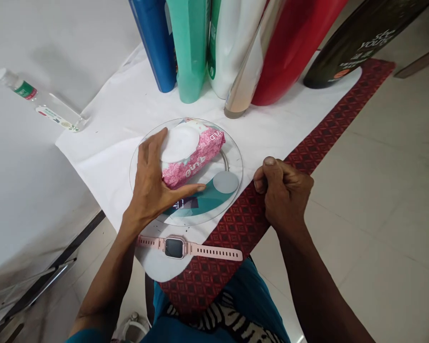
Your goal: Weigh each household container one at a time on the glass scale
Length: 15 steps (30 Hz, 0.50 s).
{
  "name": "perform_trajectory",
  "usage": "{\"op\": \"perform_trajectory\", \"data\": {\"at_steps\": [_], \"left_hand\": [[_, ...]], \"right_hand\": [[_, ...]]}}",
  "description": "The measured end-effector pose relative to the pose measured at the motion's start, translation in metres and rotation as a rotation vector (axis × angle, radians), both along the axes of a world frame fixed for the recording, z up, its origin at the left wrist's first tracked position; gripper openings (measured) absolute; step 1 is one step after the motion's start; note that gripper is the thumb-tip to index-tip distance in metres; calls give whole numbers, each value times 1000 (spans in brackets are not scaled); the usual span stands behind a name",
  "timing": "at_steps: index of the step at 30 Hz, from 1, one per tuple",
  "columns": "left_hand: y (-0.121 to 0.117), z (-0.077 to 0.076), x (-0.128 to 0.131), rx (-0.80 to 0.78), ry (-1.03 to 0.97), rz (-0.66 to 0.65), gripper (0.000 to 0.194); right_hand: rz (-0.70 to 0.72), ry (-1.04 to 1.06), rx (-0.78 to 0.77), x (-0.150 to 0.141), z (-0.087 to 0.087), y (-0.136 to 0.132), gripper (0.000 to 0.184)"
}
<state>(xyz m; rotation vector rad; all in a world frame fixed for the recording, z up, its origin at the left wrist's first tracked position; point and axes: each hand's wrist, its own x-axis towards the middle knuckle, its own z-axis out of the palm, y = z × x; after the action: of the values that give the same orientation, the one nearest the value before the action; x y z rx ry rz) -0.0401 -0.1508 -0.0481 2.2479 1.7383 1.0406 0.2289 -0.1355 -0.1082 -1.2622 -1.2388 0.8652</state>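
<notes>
A pink and white pack of wet wipes (195,155) with a white lid lies on a round glass scale (214,202), whose display is lit and partly covered. My left hand (152,174) is open at the pack's left end, fingers spread along its side and thumb stretched over the scale. Whether the fingertips press on the pack I cannot tell. At the table's red patterned edge, right of the scale, my right hand (286,190) is closed in a loose fist with nothing showing in it. Below the scale lies a pink smartwatch (174,247), its strap laid out flat.
Along the back of the white cloth (107,114) stand a blue bottle (155,43), a green bottle (191,52), a white bottle (232,43), a beige tube (248,66), a red bottle (293,47) and a dark bottle (357,45). A clear bottle (53,107) is near the wall.
</notes>
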Motion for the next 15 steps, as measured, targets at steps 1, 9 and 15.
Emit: {"op": "perform_trajectory", "data": {"at_steps": [1, 9, 15], "left_hand": [[4, -3, 3, 10, 18, 5, 107], [4, 0, -10, 19, -248, 216, 66], [11, 13, -91, 206, -272, 524, 69]], "right_hand": [[-1, -1, 2, 0, 0, 0, 52], [-17, -38, -47, 3, 2, -1, 52], [-28, -99, -77, 4, 0, 1, 57]]}}
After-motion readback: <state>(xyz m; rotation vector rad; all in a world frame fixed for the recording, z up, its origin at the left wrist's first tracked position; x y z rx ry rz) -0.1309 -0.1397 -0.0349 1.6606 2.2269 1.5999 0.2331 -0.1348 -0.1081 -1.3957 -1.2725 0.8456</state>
